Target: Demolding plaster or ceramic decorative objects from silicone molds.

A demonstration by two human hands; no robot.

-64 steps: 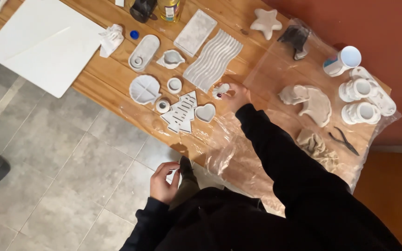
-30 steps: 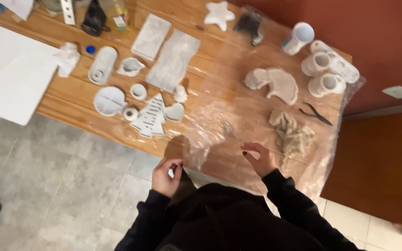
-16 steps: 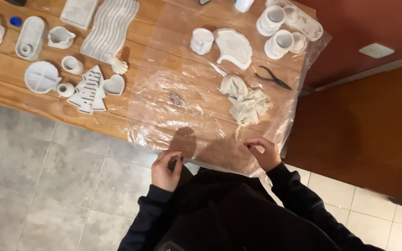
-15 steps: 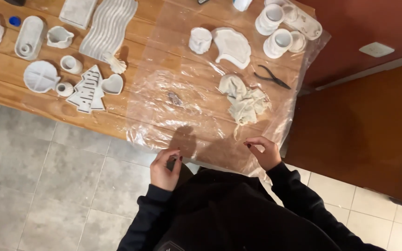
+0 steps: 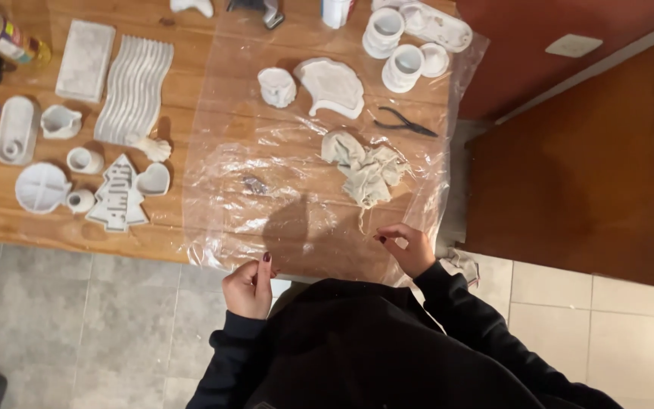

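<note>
Hands (image 5: 250, 286) (image 5: 410, 247) pinch crinkled clear plastic sheet (image 5: 297, 174) near crumpled cloth (image 5: 365, 168).

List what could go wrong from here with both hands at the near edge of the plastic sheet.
1. The left hand and right hand are at the near edge of the clear plastic sheet; a tug could drag what lies on it: the crumpled cloth, pliers and small white cup.
2. The white ring moulds sit near the table's far right corner; a sliding sheet might tip them off.
3. The sheet's edge overhangs the table and could tear.
</note>
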